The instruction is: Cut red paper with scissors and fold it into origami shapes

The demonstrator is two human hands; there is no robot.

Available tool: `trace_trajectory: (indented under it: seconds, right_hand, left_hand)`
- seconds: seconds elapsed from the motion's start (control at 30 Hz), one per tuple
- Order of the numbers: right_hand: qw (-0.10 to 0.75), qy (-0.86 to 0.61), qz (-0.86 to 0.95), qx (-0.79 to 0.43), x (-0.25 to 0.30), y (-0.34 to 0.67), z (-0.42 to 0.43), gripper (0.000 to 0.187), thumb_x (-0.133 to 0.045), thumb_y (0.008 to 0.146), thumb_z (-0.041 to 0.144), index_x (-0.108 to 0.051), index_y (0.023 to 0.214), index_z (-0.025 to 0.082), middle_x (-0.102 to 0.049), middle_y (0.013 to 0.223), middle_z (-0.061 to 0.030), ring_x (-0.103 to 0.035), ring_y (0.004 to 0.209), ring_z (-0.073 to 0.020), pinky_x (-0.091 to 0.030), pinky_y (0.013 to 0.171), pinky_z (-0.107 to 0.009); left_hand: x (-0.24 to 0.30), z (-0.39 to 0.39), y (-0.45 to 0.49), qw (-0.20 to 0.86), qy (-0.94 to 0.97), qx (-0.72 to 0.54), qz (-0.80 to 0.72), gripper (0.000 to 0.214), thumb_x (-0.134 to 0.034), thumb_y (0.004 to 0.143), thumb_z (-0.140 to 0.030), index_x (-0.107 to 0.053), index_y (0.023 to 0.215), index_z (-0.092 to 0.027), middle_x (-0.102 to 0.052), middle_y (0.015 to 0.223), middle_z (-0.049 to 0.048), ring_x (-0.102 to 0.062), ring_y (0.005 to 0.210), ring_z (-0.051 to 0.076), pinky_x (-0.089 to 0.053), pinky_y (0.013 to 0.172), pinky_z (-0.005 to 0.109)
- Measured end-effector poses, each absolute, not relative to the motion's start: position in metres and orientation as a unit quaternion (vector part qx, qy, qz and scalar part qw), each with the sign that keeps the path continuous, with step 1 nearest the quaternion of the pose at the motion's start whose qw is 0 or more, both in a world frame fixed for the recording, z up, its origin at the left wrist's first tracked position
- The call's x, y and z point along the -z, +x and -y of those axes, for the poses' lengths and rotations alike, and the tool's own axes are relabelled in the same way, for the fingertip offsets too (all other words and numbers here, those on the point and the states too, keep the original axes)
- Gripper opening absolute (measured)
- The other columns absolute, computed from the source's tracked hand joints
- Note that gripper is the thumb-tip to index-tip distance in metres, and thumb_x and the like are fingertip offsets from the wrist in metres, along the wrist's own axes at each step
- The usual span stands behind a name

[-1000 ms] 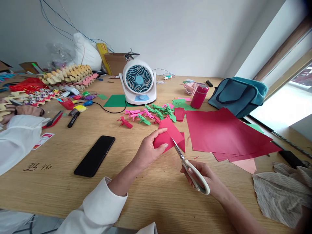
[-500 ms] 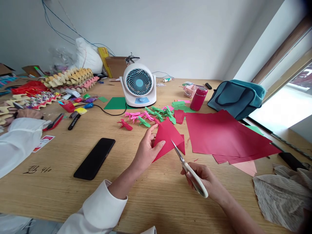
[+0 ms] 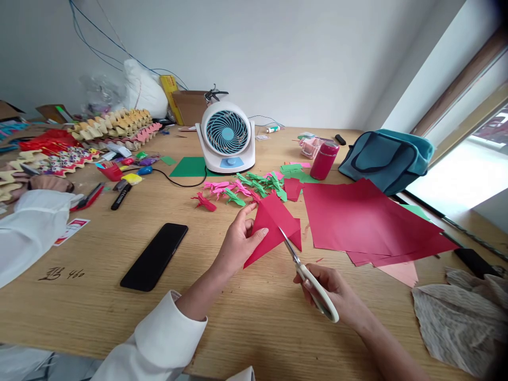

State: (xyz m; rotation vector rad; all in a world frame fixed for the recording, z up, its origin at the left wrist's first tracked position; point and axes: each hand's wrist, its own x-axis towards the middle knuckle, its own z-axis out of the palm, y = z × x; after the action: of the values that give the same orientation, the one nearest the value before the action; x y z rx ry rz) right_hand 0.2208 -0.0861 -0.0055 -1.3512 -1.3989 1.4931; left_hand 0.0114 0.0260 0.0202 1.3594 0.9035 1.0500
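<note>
Between the thumb and fingers of my left hand (image 3: 239,239) is a piece of red paper (image 3: 273,216), held up off the table at a tilt. White-handled scissors (image 3: 313,283) are in my right hand (image 3: 331,291), their blades close together and their tip at the paper's lower right edge. Whether the blades touch the paper I cannot tell. Another red paper piece (image 3: 296,241) shows behind the blades. Just beyond lie several small green paper shapes (image 3: 257,185) and pink paper shapes (image 3: 218,188), with a dark red one (image 3: 204,201) at their left.
Large red sheets (image 3: 365,217) lie to the right, near a red bottle (image 3: 324,160) and a blue bag (image 3: 387,159). A white fan (image 3: 227,140) stands at the back. On the left are a black phone (image 3: 154,256) and another person's white sleeve (image 3: 34,227).
The red paper has turned slightly in my left hand, its lower corner reaching further down and left. My right hand and the scissors have barely moved.
</note>
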Motion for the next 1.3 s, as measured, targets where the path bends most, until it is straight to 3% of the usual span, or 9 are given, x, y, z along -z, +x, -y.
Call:
trace_trajectory:
  seconds: [0.6,1.3]
  right_hand:
    - [0.341,-0.518,0.517,-0.590,0.0026,0.2188,0.0851,0.046,-0.060,0.082,0.061,-0.059,0.088,0.015,-0.052,0.059,0.0022,-0.047,0.052,-0.0111,-0.034,0.048,-0.023]
    - [0.346,-0.532,0.532,-0.560,-0.0010,0.2167,0.0826,0.051,-0.059,0.079,0.067,-0.058,0.078,0.016,-0.047,0.053,0.0037,-0.040,0.047,-0.0093,-0.028,0.046,-0.024]
  left_hand:
    - [-0.0211,-0.0209,0.0151,0.596,0.589,-0.402,-0.368,0.061,-0.068,0.081,-0.024,-0.043,0.135,-0.017,-0.072,0.100,0.0076,-0.068,0.084,0.018,-0.052,0.073,0.026]
    - [-0.0268,-0.0178,0.0160,0.624,0.572,-0.400,-0.351,0.057,-0.071,0.079,-0.031,-0.048,0.130,-0.018,-0.073,0.103,0.0094,-0.070,0.087,0.020,-0.054,0.074,0.029]
